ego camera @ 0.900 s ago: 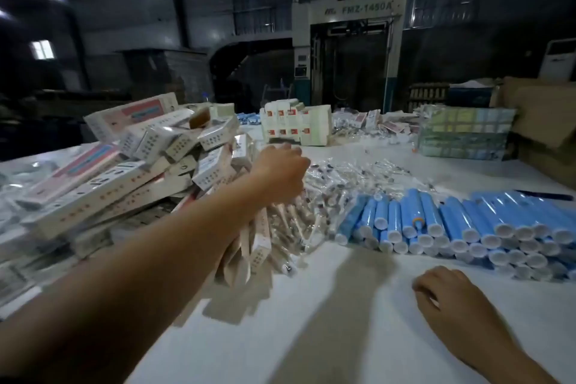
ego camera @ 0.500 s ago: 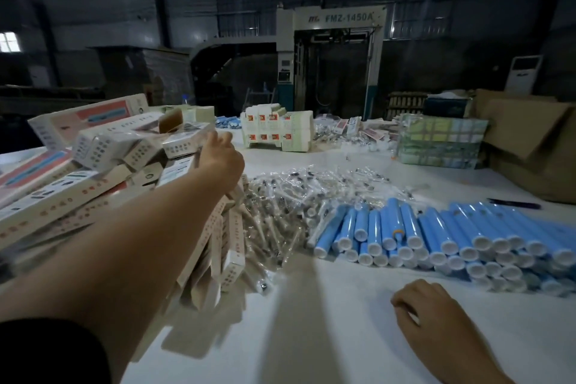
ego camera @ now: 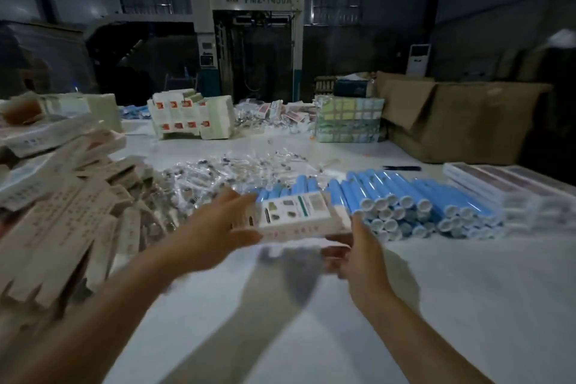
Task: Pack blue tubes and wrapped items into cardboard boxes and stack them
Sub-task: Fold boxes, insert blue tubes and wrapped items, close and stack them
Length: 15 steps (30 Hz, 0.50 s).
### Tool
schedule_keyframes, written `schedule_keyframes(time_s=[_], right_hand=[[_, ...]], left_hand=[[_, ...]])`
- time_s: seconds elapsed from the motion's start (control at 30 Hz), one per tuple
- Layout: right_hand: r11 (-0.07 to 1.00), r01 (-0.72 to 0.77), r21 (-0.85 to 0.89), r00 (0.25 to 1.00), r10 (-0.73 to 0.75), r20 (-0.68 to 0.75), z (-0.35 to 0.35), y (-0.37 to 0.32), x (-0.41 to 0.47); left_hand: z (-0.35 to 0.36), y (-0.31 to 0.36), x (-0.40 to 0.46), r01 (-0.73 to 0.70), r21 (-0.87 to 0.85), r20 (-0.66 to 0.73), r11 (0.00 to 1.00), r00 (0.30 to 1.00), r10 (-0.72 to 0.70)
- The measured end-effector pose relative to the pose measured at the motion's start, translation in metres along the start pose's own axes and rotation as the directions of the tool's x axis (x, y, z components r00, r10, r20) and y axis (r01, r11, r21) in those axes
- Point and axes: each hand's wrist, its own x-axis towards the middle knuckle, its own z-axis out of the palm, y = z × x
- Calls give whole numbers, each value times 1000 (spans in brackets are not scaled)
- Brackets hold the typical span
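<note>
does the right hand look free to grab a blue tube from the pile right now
Probably not at once: the right hand is busy holding the carton together with the left hand. The blue tubes lie just beyond it with nothing between, so once it lets go the way looks free.

Lay on the counter (ego camera: 467, 305): flat cartons (ego camera: 62, 221) heaped at the left, wrapped items (ego camera: 224, 171) spread at the middle just right of that heap, tubes (ego camera: 420, 196) stacked right of those, flat packs (ego camera: 505, 184) at the far right edge. Held above the counter, before the tubes, between the left hand (ego camera: 215, 234) and right hand (ego camera: 364, 252): one small box (ego camera: 299, 215). Stood at the back: stacked boxes (ego camera: 190, 117) left of centre, a wrapped bundle (ego camera: 349, 118) to their right, a big carton (ego camera: 461, 121) beyond that. Rose behind the counter: a machine (ego camera: 258, 40).
</note>
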Motion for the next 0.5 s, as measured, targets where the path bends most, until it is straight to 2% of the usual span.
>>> schedule_keyframes(time_s=[0.03, 0.07, 0.17, 0.27, 0.33, 0.5], right_hand=[[991, -64, 113, 998, 66, -17, -3, -3, 2], [987, -84, 135, 995, 90, -35, -7, -5, 3], [999, -16, -33, 994, 13, -110, -16, 0, 3], [996, -6, -88, 994, -3, -105, -12, 1, -2], [991, -19, -131, 996, 7, -89, -9, 1, -5], [968, 29, -249, 999, -39, -36, -11, 5, -10]], left_hand=[[16, 1, 0, -17, 43, 54, 999, 998, 15], [28, 1, 1, -21, 64, 91, 998, 996, 15], [46, 4, 4, -25, 113, 102, 993, 995, 14], [60, 17, 6, -27, 307, 40, 951, 999, 15], [73, 25, 5, -7, 375, -6, 927, 1000, 10], [92, 21, -4, -18, 389, -55, 921, 998, 43]])
